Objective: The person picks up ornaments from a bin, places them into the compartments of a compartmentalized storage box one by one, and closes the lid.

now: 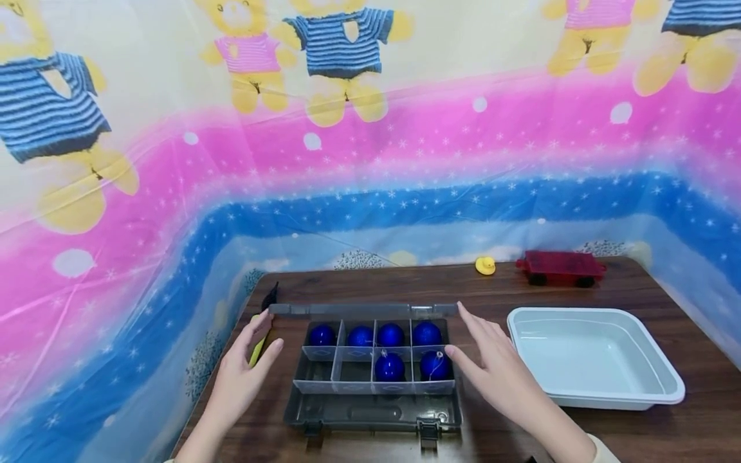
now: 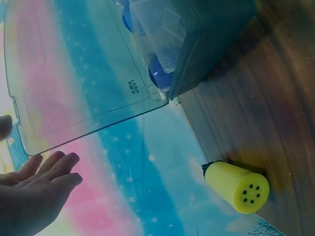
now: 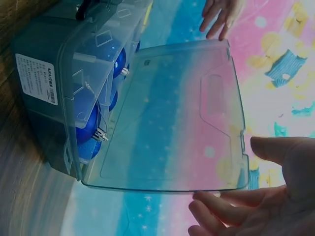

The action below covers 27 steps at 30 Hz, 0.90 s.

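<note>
A grey see-through compartment box (image 1: 370,411) stands on the table with its clear lid (image 3: 172,118) raised. Shiny blue Christmas baubles (image 1: 390,366) sit singly in several of its compartments, a full back row and two at the right of the front row. Two front-left compartments hold none. My left hand (image 1: 246,357) is at the lid's left corner, fingers extended, fingertips at the edge in the left wrist view. On the opposite side, my right hand (image 1: 492,363) has its fingertips at the lid's right edge and its thumb apart from the fingers. Neither hand grips anything.
A white plastic tray (image 1: 596,400) stands right of the box. Behind it are a red toy wagon (image 1: 561,267) and a small yellow duck (image 1: 485,265). A yellow cylinder with black dots (image 2: 236,187) lies left of the box. A printed cloth hangs behind the table.
</note>
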Each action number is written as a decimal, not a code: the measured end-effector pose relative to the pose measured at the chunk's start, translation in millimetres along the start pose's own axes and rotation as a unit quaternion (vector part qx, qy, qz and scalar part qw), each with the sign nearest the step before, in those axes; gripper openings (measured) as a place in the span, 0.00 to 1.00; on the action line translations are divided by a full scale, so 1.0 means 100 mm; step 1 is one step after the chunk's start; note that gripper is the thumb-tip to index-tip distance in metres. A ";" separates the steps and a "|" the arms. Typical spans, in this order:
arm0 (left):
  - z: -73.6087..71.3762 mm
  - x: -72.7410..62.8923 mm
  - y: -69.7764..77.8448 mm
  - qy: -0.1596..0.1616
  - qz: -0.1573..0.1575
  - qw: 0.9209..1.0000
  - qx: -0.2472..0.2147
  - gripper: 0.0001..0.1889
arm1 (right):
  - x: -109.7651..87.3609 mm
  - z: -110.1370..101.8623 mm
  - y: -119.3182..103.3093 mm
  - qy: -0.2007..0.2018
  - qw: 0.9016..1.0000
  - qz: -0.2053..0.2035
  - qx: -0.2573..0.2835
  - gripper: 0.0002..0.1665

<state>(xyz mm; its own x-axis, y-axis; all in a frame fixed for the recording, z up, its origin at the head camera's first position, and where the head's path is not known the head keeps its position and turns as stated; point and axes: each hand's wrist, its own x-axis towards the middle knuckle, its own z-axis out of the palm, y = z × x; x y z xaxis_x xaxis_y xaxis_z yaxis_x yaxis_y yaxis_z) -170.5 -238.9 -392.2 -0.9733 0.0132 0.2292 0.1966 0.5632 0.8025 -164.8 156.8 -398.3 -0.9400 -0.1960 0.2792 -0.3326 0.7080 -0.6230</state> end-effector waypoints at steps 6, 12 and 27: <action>0.00 -0.16 0.00 0.006 -0.040 0.999 -0.002 0.34 | -0.16 0.01 0.00 -0.020 1.000 0.020 0.005 0.43; 0.08 -0.30 -0.01 0.002 -0.092 0.995 0.044 0.36 | -0.26 0.07 0.06 -0.015 1.000 0.011 0.019 0.40; 0.24 -0.57 -0.18 0.022 -0.089 0.990 0.108 0.23 | -0.38 0.08 0.14 -0.060 0.998 0.019 -0.022 0.21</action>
<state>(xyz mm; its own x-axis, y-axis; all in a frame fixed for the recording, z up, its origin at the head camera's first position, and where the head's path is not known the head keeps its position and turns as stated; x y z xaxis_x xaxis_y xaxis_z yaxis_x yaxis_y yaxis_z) -121.3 -229.9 -432.8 -0.9832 -0.1353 0.1226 -0.0116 0.7165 0.6975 -134.5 168.2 -423.6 -0.9549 -0.2469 0.1648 -0.2958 0.7447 -0.5983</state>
